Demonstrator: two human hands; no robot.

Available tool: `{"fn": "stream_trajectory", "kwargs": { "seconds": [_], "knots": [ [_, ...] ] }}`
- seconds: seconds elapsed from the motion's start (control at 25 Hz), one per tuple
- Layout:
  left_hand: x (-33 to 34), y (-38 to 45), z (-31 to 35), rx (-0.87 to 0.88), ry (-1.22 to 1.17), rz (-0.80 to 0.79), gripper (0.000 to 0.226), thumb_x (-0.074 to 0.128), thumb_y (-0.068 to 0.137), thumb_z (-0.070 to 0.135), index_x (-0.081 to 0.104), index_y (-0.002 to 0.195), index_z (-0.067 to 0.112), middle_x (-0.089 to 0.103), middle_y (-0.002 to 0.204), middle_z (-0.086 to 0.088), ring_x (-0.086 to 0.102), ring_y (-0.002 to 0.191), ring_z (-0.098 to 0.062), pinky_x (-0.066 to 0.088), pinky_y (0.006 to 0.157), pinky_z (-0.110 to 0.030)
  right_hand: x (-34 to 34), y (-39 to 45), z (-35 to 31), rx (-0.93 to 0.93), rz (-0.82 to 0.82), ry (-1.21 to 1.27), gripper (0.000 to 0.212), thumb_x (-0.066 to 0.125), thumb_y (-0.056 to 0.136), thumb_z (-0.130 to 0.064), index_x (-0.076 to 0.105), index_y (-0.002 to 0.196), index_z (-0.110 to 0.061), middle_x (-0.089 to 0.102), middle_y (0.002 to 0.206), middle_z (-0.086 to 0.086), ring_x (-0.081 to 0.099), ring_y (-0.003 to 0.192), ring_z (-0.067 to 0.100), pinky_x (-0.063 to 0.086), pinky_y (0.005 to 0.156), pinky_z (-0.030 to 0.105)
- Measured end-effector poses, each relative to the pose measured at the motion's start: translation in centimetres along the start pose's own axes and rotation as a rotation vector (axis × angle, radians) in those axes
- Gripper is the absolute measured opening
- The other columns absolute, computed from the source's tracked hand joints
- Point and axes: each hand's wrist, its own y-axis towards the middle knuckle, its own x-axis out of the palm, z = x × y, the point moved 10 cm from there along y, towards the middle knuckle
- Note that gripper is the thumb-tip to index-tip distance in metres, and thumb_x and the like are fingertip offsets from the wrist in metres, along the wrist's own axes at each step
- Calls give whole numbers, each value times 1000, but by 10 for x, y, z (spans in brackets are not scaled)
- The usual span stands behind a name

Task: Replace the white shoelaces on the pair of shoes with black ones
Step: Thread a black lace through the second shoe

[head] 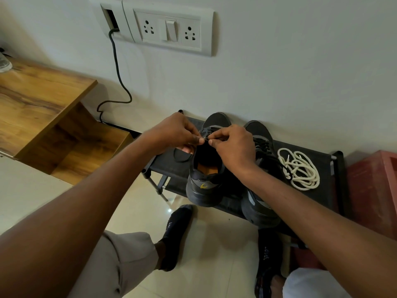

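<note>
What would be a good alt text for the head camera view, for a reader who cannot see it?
Both hands, left hand and right hand, pinch a black shoelace at the top of the left shoe on a low black rack. The right shoe stands beside it, and white shoelaces lie loose on the rack.

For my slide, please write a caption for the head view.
Both hands, left hand and right hand, pinch a black lace at the left shoe; white laces lie nearby.
</note>
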Motion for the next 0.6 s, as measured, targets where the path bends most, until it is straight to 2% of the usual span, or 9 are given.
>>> {"fn": "stream_trajectory", "kwargs": {
  "seconds": [0.2,0.36,0.48,0.6],
  "knots": [
    [-4,0,-9,-42,-58,12,19,81,89,16,79,100,1,79,94,-18,77,81,-22,65,78,-31,11,-2,3,46,8,80,10,87,82,-27,80,84,-33,64,106,-9,64,100,11,58,85,33],
    [-2,0,-9,-43,-82,8,21,82,87,17,79,99,0,79,92,-17,77,79,-21,65,77,-31,9,-9,7,95,94,73,7,86,83,-30,81,87,-32,62,109,-9,63,104,15,55,80,31],
    [1,1,-7,-29,-71,0,20,82,88,17,79,98,0,79,91,-16,77,79,-21,64,75,-29,7,-12,10,120,135,1,6,84,85,-36,80,83,-32,63,109,-7,63,100,16,49,69,28],
    [0,1,-7,-28,-69,3,19,81,88,16,79,98,0,79,91,-16,77,79,-21,64,76,-30,11,-7,11,100,62,44,11,85,84,-35,78,79,-29,59,107,-7,61,98,13,50,72,27]
  ]
}}
